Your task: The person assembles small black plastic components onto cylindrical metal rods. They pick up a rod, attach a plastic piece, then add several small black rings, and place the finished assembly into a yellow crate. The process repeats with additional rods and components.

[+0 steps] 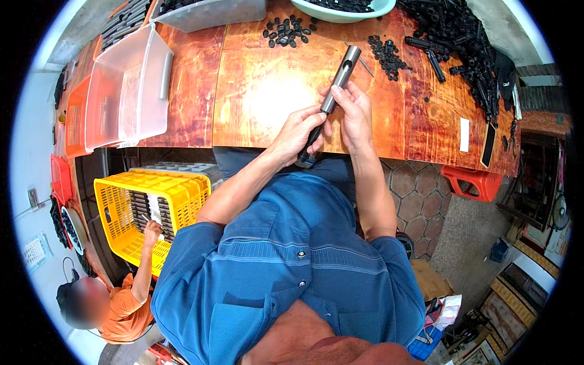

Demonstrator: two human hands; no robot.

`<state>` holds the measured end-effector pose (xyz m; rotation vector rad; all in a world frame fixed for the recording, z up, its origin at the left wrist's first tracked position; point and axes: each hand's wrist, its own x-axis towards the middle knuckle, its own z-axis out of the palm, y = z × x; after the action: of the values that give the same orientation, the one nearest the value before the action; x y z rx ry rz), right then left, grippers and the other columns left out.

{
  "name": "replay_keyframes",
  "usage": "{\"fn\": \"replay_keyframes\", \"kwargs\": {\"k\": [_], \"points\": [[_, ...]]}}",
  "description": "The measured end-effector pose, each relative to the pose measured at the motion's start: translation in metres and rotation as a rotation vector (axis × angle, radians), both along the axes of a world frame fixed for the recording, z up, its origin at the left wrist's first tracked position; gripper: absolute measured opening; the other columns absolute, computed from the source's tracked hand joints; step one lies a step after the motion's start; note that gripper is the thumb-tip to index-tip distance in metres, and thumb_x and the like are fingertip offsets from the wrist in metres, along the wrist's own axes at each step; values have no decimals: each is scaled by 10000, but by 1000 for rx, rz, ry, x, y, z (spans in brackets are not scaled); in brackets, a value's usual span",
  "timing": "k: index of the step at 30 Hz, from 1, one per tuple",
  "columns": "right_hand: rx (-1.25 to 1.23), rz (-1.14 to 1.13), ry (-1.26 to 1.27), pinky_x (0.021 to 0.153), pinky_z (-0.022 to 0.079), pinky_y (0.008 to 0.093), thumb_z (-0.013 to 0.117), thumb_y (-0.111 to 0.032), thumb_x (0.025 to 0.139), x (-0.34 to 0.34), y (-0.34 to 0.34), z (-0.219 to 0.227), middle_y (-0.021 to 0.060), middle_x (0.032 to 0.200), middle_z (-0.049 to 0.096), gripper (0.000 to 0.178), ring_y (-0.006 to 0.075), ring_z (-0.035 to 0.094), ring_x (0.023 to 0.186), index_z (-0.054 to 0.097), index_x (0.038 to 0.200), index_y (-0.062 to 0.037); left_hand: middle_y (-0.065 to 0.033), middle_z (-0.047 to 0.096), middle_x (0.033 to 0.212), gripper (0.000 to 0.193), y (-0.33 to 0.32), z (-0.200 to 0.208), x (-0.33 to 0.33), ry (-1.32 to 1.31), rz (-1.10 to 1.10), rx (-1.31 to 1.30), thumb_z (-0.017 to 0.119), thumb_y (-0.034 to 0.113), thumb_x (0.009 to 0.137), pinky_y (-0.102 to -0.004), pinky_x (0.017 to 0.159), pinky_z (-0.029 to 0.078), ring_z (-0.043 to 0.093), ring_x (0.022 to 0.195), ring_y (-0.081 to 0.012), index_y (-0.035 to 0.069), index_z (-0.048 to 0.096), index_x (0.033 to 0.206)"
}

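Both my hands hold one long tool over the near edge of the wooden table. Its upper part is a grey metal tube (342, 74) with an oval slot near the far end. The lower part is a black handle (311, 139). My left hand (299, 129) is closed round the black handle, just below the joint. My right hand (354, 112) grips the metal tube from the right, thumb on top. A thin metal rod (366, 67) shows beside the tube; whether it is attached I cannot tell.
On the table (255, 103) lie oval black pieces (289, 33), small black parts (386, 59) and a heap of black parts (453, 39). A pale green bowl (347, 15) and a clear bin (131, 91) stand there. Lower left, a person (128, 307) reaches into a yellow crate (121, 182).
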<state>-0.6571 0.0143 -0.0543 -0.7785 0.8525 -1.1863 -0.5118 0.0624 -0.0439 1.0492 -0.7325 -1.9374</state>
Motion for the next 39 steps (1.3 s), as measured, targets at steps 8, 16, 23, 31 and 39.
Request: {"fn": "replay_keyframes", "kwargs": {"k": [8,16,23,31,39], "points": [[2,-46,-3,357,452,243,652,-191,980,8,7,-2,120,943,686,246,116,624,638,573,1098,10,-69,640,804,300,0,-7,-3,-44,9,-27,451,266,1042,-233,394,365,517,481,-113,20,593,1138],[-113,-13,275,782,520,234,618,-302,1007,-17,5,-5,65,1009,686,334,122,632,911,653,1123,10,-59,634,839,399,-4,-16,6,193,-35,-7,427,375,1087,-244,422,401,544,520,-132,13,587,1135],[-367,-975,1222,862,523,363,658,-48,882,-239,-26,6,126,1003,695,209,219,666,948,650,1085,0,-37,625,780,381,-16,-33,39,-237,318,-169,488,326,1080,-248,598,495,601,652,-113,-11,617,1204],[498,-1056,1921,1058,424,556,814,-432,752,-478,-14,-6,185,1411,569,914,381,542,1285,423,1496,-71,-26,610,778,333,-16,-53,49,-347,520,-314,518,276,1070,-226,597,480,566,656,-83,2,630,1221],[566,-687,1746,1123,343,581,827,-494,709,-572,-30,-28,231,1519,457,1097,415,425,1404,286,1572,-87,-30,608,793,321,-17,-58,54,-371,464,-326,518,257,1068,-227,606,478,565,678,-90,4,618,1239]]}}
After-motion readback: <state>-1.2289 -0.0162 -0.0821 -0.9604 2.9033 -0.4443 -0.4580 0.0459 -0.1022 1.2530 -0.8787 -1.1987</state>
